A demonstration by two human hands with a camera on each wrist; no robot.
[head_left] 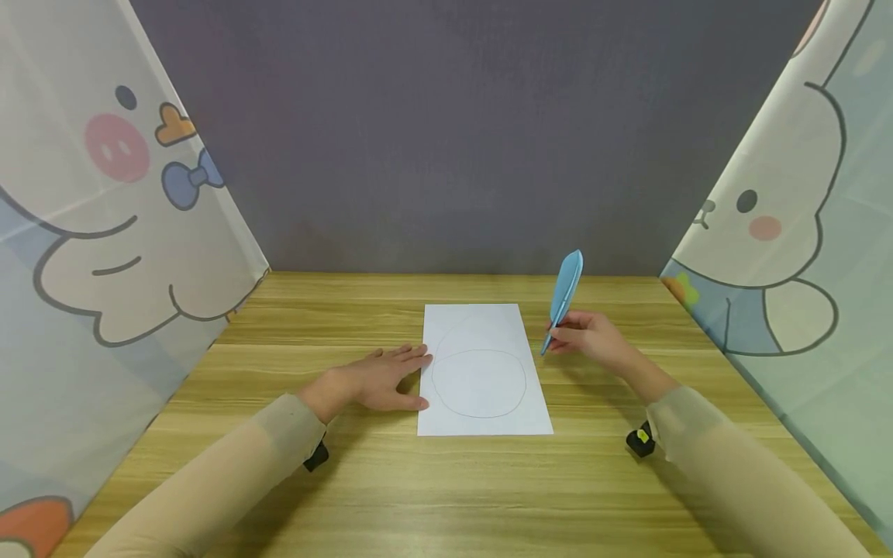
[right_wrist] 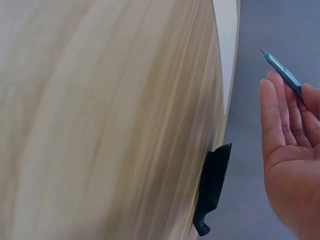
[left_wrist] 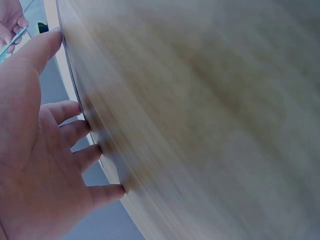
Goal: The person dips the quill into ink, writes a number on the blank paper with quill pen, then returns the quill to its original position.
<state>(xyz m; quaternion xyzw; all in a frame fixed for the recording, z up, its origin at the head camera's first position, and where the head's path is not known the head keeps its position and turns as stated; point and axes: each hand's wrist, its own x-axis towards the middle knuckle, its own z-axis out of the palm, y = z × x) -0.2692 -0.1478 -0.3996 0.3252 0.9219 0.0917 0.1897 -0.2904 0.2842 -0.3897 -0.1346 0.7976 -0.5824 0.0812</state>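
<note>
A white sheet of paper [head_left: 540,415] lies on the wooden table, with a thin rounded outline and a fainter curve above it. My left hand [head_left: 380,381] rests palm down, fingers spread, its thumb and fingertips at the sheet's left edge. In the left wrist view, that hand's fingers [left_wrist: 107,196] reach straight to the tabletop. To the right of the sheet, my right hand [head_left: 593,339] pinches a blue feather-shaped pen [head_left: 567,283]. The feather end points up and the tip down. The right wrist view shows the pen's [right_wrist: 276,64] fine tip beyond the fingertips.
The wooden table [head_left: 474,496] spreads out around the sheet. A dark grey panel [head_left: 460,139] stands behind it, and cartoon-printed cloths hang at the left [head_left: 63,279] and right [head_left: 795,232]. Small black devices sit under the left wrist [head_left: 316,457] and right wrist [head_left: 639,440].
</note>
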